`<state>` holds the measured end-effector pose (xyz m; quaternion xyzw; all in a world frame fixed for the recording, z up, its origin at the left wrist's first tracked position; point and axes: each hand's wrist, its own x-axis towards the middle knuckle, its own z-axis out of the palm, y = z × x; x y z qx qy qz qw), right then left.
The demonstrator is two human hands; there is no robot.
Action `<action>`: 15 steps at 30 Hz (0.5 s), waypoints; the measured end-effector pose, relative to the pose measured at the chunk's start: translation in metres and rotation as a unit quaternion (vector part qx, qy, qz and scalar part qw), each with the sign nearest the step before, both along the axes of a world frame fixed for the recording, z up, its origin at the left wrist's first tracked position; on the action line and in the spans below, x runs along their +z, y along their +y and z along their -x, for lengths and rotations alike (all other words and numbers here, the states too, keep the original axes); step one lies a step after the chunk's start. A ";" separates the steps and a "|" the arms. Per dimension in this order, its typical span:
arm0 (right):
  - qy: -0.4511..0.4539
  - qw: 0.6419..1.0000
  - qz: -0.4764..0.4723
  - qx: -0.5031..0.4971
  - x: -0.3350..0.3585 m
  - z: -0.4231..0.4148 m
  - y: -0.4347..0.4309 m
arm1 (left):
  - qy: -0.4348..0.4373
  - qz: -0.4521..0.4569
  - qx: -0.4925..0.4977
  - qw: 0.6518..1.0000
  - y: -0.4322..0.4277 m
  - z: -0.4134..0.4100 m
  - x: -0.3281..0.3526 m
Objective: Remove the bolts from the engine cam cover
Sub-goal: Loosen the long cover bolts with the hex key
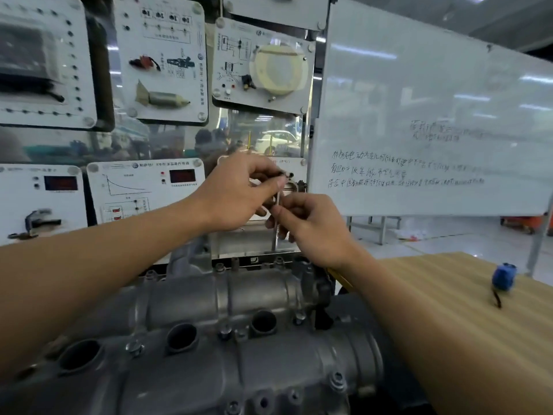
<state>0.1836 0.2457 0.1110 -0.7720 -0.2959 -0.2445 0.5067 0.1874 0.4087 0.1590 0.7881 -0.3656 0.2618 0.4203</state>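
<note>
Room: workshop, white training panels (158,55) on the wall, one whiteboard (434,115) off right
Cam cover (209,298): one, grey cast metal, lumpy, bottom centre under both hands, three round holes (182,336)
Bolts (337,380): at least four heads seated in it, rest too blurry
Left hand (239,190): grip pinching the top of one thin metal key (278,202)
Right hand (311,226): grip pinching its shaft
Surface (449,310): wood-grain, one blue gadget (504,277)

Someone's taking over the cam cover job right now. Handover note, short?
Left hand: raised above the engine, pinching the top end of a thin metal tool.
Right hand: pinching the same tool lower down.
Cam cover: below both hands, untouched.
Done: cannot tell if any bolt is out.
Left: bolts seated in the cover, such as the front bolt and the right bolt; the tool is on none.
</note>
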 end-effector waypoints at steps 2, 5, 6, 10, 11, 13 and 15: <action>0.009 0.999 0.011 0.031 -0.002 -0.005 0.001 | -0.016 0.034 0.004 0.999 0.003 -0.005 -0.009; -0.002 0.998 0.014 0.055 -0.005 -0.010 -0.002 | -0.014 0.072 -0.011 0.997 0.003 -0.009 -0.016; -0.010 0.998 0.012 0.063 -0.007 -0.011 -0.007 | -0.016 0.072 -0.023 0.997 0.002 -0.009 -0.016; -0.014 0.997 0.000 0.079 -0.019 -0.005 -0.023 | -0.017 0.027 -0.045 0.998 -0.008 -0.003 -0.021; -0.014 0.997 -0.011 0.079 -0.021 -0.003 -0.023 | -0.020 0.023 -0.044 0.999 -0.010 -0.002 -0.021; -0.022 0.996 -0.035 0.078 -0.020 0.000 -0.018 | -0.019 0.045 -0.048 0.998 -0.012 0.000 -0.017; -0.037 0.994 -0.059 0.084 -0.014 0.002 -0.010 | -0.022 0.077 -0.054 0.995 -0.010 0.002 -0.010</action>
